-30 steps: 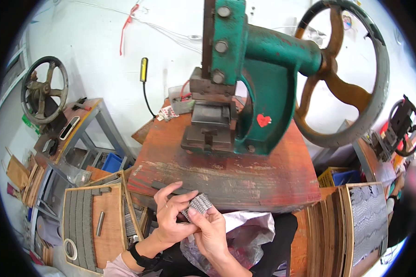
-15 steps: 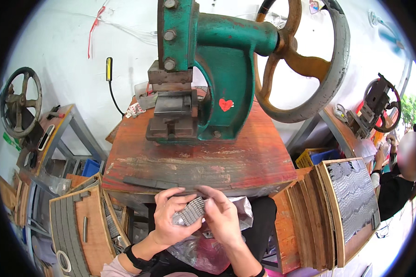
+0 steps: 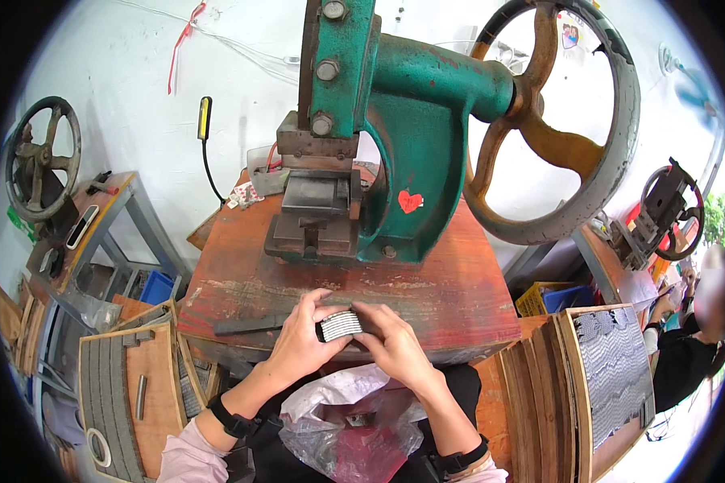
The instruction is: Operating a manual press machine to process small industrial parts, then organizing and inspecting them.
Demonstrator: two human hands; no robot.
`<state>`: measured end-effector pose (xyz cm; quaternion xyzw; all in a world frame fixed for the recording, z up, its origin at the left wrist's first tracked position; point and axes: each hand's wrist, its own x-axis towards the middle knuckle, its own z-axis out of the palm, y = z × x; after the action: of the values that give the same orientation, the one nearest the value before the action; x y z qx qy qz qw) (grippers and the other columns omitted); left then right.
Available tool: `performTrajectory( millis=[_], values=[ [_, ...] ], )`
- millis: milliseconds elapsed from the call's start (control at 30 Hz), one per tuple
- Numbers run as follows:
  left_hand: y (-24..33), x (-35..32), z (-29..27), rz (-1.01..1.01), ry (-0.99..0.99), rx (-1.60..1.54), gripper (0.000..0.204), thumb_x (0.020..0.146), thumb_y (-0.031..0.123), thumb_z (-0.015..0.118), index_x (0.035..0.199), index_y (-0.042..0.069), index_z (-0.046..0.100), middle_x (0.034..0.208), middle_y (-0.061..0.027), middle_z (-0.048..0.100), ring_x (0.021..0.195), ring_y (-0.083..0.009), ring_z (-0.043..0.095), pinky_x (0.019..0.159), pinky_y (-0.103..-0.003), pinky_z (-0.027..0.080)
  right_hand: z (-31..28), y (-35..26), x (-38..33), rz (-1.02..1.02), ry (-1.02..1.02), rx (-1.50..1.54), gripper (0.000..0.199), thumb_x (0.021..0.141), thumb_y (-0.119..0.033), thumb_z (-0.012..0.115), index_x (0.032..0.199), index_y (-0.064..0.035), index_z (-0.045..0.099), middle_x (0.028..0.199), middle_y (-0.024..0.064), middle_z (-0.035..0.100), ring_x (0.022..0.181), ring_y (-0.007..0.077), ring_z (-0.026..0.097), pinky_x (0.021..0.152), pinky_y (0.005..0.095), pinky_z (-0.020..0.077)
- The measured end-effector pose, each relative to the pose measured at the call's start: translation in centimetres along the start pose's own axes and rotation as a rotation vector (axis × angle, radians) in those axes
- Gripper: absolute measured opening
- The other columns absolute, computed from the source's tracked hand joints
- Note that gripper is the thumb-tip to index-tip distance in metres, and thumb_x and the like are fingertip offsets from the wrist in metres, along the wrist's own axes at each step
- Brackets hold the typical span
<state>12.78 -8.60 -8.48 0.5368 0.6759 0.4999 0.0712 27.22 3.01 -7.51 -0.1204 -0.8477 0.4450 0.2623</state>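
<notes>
Left hand grips ridged stack; wooden tray (leftward) holds grey strips

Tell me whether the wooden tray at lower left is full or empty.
Partly filled. Grey strips line the left side of the wooden tray; bare wood surrounds a metal rod farther right.

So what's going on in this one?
A person holds a small ridged grey stack between the left hand and right hand, at the near edge of a red-brown table. A green press stands on the table beyond, with neither hand on it. A plastic bag lies below the hands, and a dark strip rests near the table's edge.
</notes>
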Motion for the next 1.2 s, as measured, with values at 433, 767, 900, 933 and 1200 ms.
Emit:
performTrajectory(
  millis=[433, 767, 900, 933, 1200],
  values=[
    [-1.7, 1.0, -2.4, 0.095, -0.162, 0.071, 0.069, 0.067, 0.013, 0.078, 0.124, 0.003, 0.041, 0.105, -0.0132, 0.058, 0.1, -0.0305, 0.054, 0.088, -0.038, 0.044, -1.1, -0.9, 3.1, -0.167, -0.196, -0.409, 0.047, 0.074, -0.004, 0.066, 0.119, 0.0024, 0.051, 0.105, 0.0204, 0.052, 0.102, 0.0387, 0.049, 0.09, 0.0451, 0.0406],
    [-2.9, 0.7, -2.2, 0.319, 0.008, 0.13, 0.075, 0.06, 0.009, 0.068, 0.127, -0.003, 0.036, 0.131, -0.0208, 0.038, 0.099, -0.0268, 0.053, 0.087, -0.037, 0.044, -0.1, -1.9, 2.1, -0.024, -0.261, -0.505, 0.045, 0.07, -0.017, 0.066, 0.107, 0.005, 0.053, 0.102, 0.0237, 0.053, 0.099, 0.0402, 0.052, 0.084, 0.0468, 0.0453],
    [-4.6, 0.7, -2.2, 0.099, -0.047, -0.215, 0.071, 0.072, 0.005, 0.057, 0.137, 0.0, 0.029, 0.127, -0.0153, 0.043, 0.105, -0.0226, 0.047, 0.096, -0.034, 0.036, -2.0, -2.2, -6.9, 0.028, 0.116, -0.173, 0.042, 0.069, -0.015, 0.067, 0.104, 0.0043, 0.055, 0.097, 0.0202, 0.056, 0.092, 0.0364, 0.056, 0.081, 0.0418, 0.0461],
    [-5.4, 0.7, -2.4, 0.056, -0.043, -0.213, 0.075, 0.077, 0.006, 0.058, 0.142, 0.002, 0.02, 0.122, -0.0133, 0.046, 0.104, -0.0218, 0.046, 0.097, -0.033, 0.033, -2.6, -2.5, -10.2, 0.189, 0.173, -0.137, 0.042, 0.07, -0.017, 0.068, 0.105, 0.0038, 0.055, 0.097, 0.0185, 0.056, 0.091, 0.034, 0.056, 0.081, 0.0398, 0.0461],
    [-14.0, 2.8, -3.2, 0.047, -0.021, -0.113, 0.047, 0.094, 0.005, 0.048, 0.139, 0.002, 0.031, 0.126, -0.0134, 0.048, 0.113, -0.0224, 0.048, 0.098, -0.033, 0.036, -0.3, -6.9, -41.4, 1.142, 1.133, 0.125, 0.043, 0.073, -0.015, 0.07, 0.109, 0.0062, 0.057, 0.096, 0.0116, 0.063, 0.087, 0.0169, 0.061, 0.076, 0.0279, 0.0489]
  ],
)
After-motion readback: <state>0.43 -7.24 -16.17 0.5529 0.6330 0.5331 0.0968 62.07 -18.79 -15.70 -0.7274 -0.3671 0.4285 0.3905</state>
